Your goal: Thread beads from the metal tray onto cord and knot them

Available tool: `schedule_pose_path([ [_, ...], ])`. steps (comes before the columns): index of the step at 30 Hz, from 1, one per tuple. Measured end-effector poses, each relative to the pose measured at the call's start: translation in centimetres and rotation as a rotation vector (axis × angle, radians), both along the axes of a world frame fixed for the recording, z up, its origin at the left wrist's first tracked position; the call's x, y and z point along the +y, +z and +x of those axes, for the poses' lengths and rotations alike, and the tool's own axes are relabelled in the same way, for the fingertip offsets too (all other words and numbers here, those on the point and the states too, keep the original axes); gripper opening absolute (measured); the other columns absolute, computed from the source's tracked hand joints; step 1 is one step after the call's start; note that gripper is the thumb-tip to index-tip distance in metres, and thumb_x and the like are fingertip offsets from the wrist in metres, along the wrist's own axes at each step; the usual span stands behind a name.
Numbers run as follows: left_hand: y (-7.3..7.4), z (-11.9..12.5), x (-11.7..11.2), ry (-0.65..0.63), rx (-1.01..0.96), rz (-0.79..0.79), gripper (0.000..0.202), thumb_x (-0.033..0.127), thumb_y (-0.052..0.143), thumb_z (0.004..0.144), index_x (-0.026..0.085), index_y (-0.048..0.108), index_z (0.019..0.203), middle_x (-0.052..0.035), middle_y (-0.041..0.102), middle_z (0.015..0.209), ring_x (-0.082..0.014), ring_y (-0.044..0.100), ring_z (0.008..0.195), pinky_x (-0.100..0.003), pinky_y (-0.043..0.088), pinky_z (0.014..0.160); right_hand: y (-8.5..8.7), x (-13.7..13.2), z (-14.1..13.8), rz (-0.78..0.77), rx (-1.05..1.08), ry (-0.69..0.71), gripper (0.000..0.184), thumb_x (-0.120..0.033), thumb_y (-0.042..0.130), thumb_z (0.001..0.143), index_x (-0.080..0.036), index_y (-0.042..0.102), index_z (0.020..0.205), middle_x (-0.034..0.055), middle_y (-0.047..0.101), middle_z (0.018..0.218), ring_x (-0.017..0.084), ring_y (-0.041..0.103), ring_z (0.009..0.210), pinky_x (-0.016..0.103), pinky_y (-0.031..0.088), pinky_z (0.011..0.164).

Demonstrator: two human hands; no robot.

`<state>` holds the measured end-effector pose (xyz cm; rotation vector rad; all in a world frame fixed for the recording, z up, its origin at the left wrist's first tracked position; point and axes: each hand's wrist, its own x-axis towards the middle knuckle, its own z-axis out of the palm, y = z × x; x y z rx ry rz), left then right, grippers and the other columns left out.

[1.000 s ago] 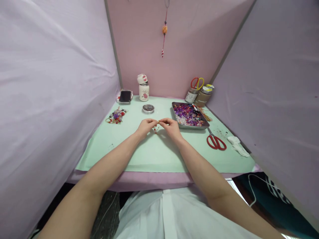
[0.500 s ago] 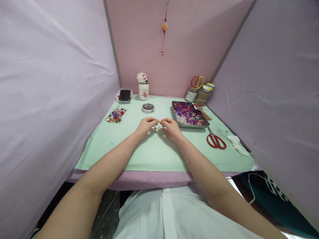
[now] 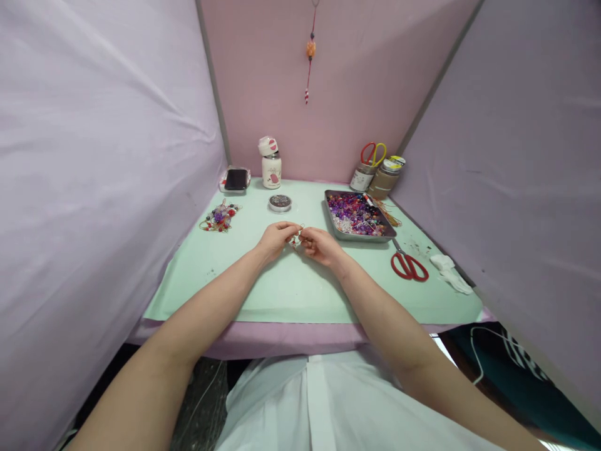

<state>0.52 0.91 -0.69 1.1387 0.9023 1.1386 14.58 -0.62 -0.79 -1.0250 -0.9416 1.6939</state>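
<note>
My left hand (image 3: 277, 240) and my right hand (image 3: 322, 244) meet over the middle of the green table, thumbs and fingertips pinched. Between them is a thin beaded cord (image 3: 295, 240) with small red and pale beads, which hangs below the fingertips. A small loop of the cord sticks up above the pinch. The fingers cover most of the cord, so its full shape is hidden. Just to the right of my right hand stands a metal tray (image 3: 361, 238) of purple, clear and dark beads.
Red-handled scissors (image 3: 409, 267) and a crumpled white cloth (image 3: 449, 273) lie at the right. Behind are a round tin (image 3: 280, 203), a white bottle (image 3: 271, 170), a phone (image 3: 235, 180) and jars (image 3: 385, 178). A pile of beaded strings (image 3: 220, 217) lies left. Fabric walls enclose both sides.
My right hand has shifted slightly left, its fingers curling in closer to my left fingertips. The cord's loop now shows above the pinch. My left hand has hardly moved.
</note>
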Motion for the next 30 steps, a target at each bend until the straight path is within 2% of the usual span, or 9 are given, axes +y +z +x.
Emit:
schedule_pose_path([
  [2,-0.04,0.05,-0.03,-0.033,-0.007,-0.014,0.024,0.033,0.075,0.054,0.014,0.066,0.066,0.0,0.056,0.059,-0.0084,0.041,0.055,-0.025,0.03,0.056,-0.04,0.03,0.08,-0.018,-0.013,0.025,0.019,-0.02,0.067,0.055,-0.016,0.054,0.068,-0.0025,0.051,0.065,0.004,0.034,0.051,0.019,0.014,0.04],
  [4,-0.14,0.06,-0.01,-0.039,0.005,-0.01,0.023,0.034,0.074,0.056,0.014,0.065,0.065,0.0008,0.054,0.058,-0.0083,0.04,0.054,-0.026,0.03,0.056,-0.03,0.06,0.16,0.025,-0.068,-0.056,0.019,-0.023,0.066,0.057,-0.017,0.056,0.072,-0.0017,0.053,0.071,0.004,0.036,0.052,0.018,0.016,0.04],
  [7,-0.42,0.0,0.11,-0.005,0.051,0.03,0.023,0.035,0.073,0.059,0.014,0.065,0.064,0.0009,0.055,0.059,-0.0082,0.041,0.054,-0.026,0.031,0.056,0.04,0.05,0.2,0.191,-0.216,-0.244,0.019,-0.032,0.064,0.063,-0.019,0.059,0.076,-0.0012,0.056,0.076,0.008,0.044,0.059,0.02,0.027,0.044],
  [11,-0.87,-0.06,0.33,-0.009,0.101,0.062,0.024,0.036,0.072,0.061,0.014,0.067,0.069,-0.0011,0.059,0.065,-0.0086,0.044,0.057,-0.026,0.033,0.059,-0.07,0.07,0.07,0.365,-0.346,-0.287,0.022,-0.038,0.067,0.064,-0.019,0.06,0.071,-0.0021,0.055,0.067,0.01,0.044,0.061,0.023,0.034,0.052],
  [17,-0.94,-0.04,0.41,-0.077,0.057,0.024,0.026,0.036,0.072,0.063,0.013,0.068,0.075,-0.0014,0.058,0.066,-0.0086,0.046,0.059,-0.025,0.032,0.059,-0.49,0.18,0.02,0.338,-0.254,-0.281,0.027,-0.042,0.07,0.062,-0.019,0.058,0.069,-0.0043,0.048,0.06,0.009,0.04,0.054,0.024,0.033,0.052],
  [24,-0.81,-0.13,0.44,-0.066,0.033,0.022,0.022,0.034,0.07,0.065,0.014,0.062,0.061,-0.0007,0.054,0.06,-0.0078,0.043,0.056,-0.025,0.03,0.056,-0.37,0.14,-0.02,0.355,-0.274,-0.27,0.029,-0.044,0.07,0.061,-0.019,0.059,0.07,-0.0029,0.052,0.063,0.008,0.039,0.054,0.024,0.032,0.052],
  [30,-0.31,-0.06,0.03,-0.073,0.04,-0.009,0.02,0.032,0.071,0.062,0.013,0.064,0.065,0.0014,0.05,0.057,-0.0071,0.04,0.053,-0.025,0.027,0.054,-0.41,0.08,-0.15,0.378,-0.266,-0.263,0.029,-0.044,0.07,0.062,-0.019,0.058,0.07,-0.0041,0.05,0.06,0.008,0.038,0.052,0.025,0.032,0.052],
])
